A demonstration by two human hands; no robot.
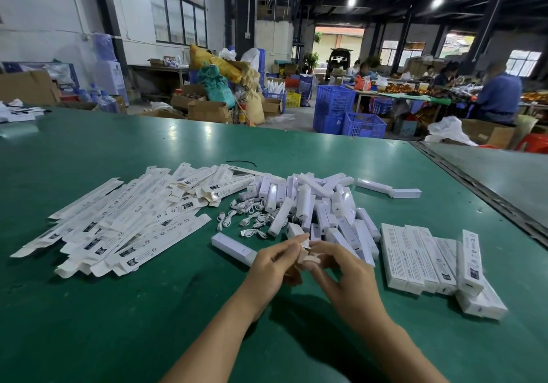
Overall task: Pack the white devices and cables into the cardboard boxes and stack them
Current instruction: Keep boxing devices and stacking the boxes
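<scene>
– So, from the head view, why are both hands bunched together over the near middle of the green table (118,308)?
– They share one carton end. The left hand (274,267) curls round a cardboard box (307,256) held end-on. The right hand (347,276) pinches its tan flaps. Whether they are tucking the flaps in or prising them out, I cannot tell.
– And the stock around them?
– It looks laid out as a work line. The flat cartons (127,222) fan out on the left: thin printed card, white outside, raw tan at the tabs. The white devices (314,205) are heaped beyond the hands, smooth plastic bars with squared edges. The cables (246,219), small coiled white leads, lie loose between the two piles.
– What about the bar by the left hand?
– That single device (234,247) lies just beside it, probably kept within reach for loading.
– Finished ones?
– The packed boxes (421,261) lie side by side on the right, long and crisp-cornered, with one propped across the row. I'd say most of the packing remains. The table top is smooth and faintly glossy.
</scene>
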